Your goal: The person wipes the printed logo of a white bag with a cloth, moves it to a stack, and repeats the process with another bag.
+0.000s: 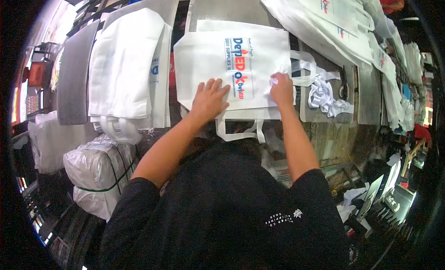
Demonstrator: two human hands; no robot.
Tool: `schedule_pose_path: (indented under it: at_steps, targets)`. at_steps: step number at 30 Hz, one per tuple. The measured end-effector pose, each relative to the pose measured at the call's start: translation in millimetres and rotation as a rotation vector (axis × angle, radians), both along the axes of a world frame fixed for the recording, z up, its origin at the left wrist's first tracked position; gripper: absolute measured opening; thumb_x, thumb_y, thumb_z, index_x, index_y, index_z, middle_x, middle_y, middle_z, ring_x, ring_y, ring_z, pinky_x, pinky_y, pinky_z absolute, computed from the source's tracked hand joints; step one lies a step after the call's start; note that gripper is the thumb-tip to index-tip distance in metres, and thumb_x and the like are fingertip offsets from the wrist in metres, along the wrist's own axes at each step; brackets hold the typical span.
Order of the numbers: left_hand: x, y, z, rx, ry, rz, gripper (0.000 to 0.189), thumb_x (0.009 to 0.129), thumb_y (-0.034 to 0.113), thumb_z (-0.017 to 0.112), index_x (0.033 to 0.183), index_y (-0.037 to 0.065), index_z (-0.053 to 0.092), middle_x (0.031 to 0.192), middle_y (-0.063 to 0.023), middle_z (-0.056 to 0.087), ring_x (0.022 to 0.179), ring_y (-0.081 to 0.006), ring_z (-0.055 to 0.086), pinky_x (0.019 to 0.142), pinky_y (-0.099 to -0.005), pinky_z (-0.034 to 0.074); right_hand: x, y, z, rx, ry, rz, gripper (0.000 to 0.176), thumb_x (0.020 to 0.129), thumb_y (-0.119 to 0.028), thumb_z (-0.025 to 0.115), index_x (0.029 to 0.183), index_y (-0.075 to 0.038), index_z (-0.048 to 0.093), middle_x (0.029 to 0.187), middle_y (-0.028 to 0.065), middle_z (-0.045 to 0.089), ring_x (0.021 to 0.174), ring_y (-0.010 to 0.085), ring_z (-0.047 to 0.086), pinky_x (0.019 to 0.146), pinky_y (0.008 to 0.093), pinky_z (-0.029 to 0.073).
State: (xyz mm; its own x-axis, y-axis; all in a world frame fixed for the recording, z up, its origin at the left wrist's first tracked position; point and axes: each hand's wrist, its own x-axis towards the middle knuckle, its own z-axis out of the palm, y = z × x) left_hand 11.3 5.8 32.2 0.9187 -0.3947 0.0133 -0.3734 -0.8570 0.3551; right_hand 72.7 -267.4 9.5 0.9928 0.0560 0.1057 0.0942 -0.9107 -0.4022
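Observation:
A white cloth tote bag (194,52) with a blue and red "DepED" print lies flat in front of me, on top of other white bags. My left hand (211,98) rests on its near part with the fingers spread, left of the print. Near the bag's right edge, my right hand (282,90) is closed on the cloth, which puckers at the fingertips. One white handle (303,68) sticks out to the right of the bag. Another handle (241,135) hangs from a bag underneath, toward my body.
Stacked white bags (123,66) lie on a grey board at the left. More printed bags (324,24) are piled at the upper right, above a heap of white strips (327,96). A plastic-wrapped bundle (95,168) tied with cord sits at the lower left.

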Motion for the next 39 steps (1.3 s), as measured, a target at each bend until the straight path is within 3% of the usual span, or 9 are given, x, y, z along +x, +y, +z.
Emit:
schedule_pose_path:
  at_steps: [4,10,15,18,21,23,26,34,39]
  targets:
    - [8,5,2,-0.110,0.078,-0.071,0.043,0.076,0.026,0.073,0.116,0.017,0.063,0.123,-0.0105,0.053,0.117,-0.0294,0.047,0.098,-0.0457,0.038,-50,3,-11,-0.055,-0.316,0.143,0.014,0.072,-0.013,0.062,0.085,-0.012,0.067,0.096,0.0102,0.063,0.096,0.0329,0.057,0.081,0.0440,0.045]
    - [10,8,-20,-0.259,-0.057,-0.143,0.018,0.076,0.023,0.073,0.093,0.018,0.072,0.112,-0.0041,0.058,0.110,-0.0268,0.051,0.092,-0.0424,0.040,-74,43,21,0.018,0.245,-0.080,0.023,0.071,-0.031,0.073,0.081,-0.011,0.065,0.094,0.0083,0.065,0.083,0.0332,0.061,0.077,0.0452,0.047]
    - [6,1,-23,-0.281,-0.083,-0.088,0.011,0.078,0.023,0.073,0.087,0.017,0.072,0.109,-0.0030,0.060,0.109,-0.0253,0.052,0.091,-0.0423,0.040,-80,77,25,0.098,0.052,0.239,0.027,0.073,-0.031,0.073,0.089,-0.010,0.068,0.085,0.0088,0.062,0.077,0.0327,0.063,0.070,0.0436,0.049]
    - [7,-2,-22,-0.255,-0.017,-0.014,0.016,0.079,0.025,0.072,0.092,0.016,0.070,0.111,-0.0046,0.059,0.110,-0.0270,0.052,0.092,-0.0428,0.040,-66,83,10,0.116,0.133,0.240,0.026,0.074,-0.029,0.072,0.093,-0.011,0.070,0.088,0.0105,0.063,0.080,0.0321,0.064,0.074,0.0446,0.050]
    - [3,1,-22,-0.268,0.027,-0.019,0.050,0.077,0.040,0.074,0.118,0.015,0.062,0.128,-0.0113,0.053,0.122,-0.0320,0.046,0.100,-0.0481,0.035,-50,77,11,0.207,0.308,0.159,0.023,0.075,-0.030,0.071,0.091,-0.013,0.072,0.090,0.0118,0.062,0.084,0.0321,0.063,0.077,0.0445,0.050]
    - [-6,5,-19,-0.021,-0.100,0.144,0.091,0.071,0.058,0.072,0.142,0.010,0.039,0.146,-0.0182,0.036,0.138,-0.0356,0.030,0.110,-0.0535,0.023,-36,71,19,0.153,0.455,0.066,0.022,0.076,-0.032,0.069,0.088,-0.014,0.073,0.094,0.0127,0.063,0.091,0.0320,0.063,0.082,0.0439,0.050]
    - [-3,4,-20,0.034,0.032,0.131,0.109,0.068,0.067,0.068,0.148,0.005,0.028,0.154,-0.0186,0.023,0.145,-0.0324,0.016,0.116,-0.0534,0.009,-25,69,13,0.113,0.515,0.195,0.024,0.078,-0.034,0.068,0.087,-0.013,0.073,0.098,0.0138,0.064,0.095,0.0328,0.063,0.085,0.0427,0.050]
    - [-2,7,-20,0.046,0.021,0.115,0.107,0.070,0.069,0.064,0.147,0.004,0.029,0.154,-0.0186,0.023,0.145,-0.0329,0.016,0.116,-0.0536,0.010,14,57,19,-0.002,0.440,0.021,0.024,0.080,-0.034,0.067,0.088,-0.013,0.072,0.099,0.0130,0.065,0.096,0.0322,0.063,0.086,0.0422,0.050]
    - [-2,8,-21,0.032,0.012,0.115,0.107,0.069,0.070,0.064,0.147,0.004,0.030,0.154,-0.0189,0.024,0.145,-0.0330,0.017,0.116,-0.0538,0.010,29,53,12,-0.018,0.509,0.277,0.022,0.080,-0.030,0.068,0.087,-0.009,0.070,0.093,0.0119,0.065,0.089,0.0308,0.063,0.080,0.0402,0.050]
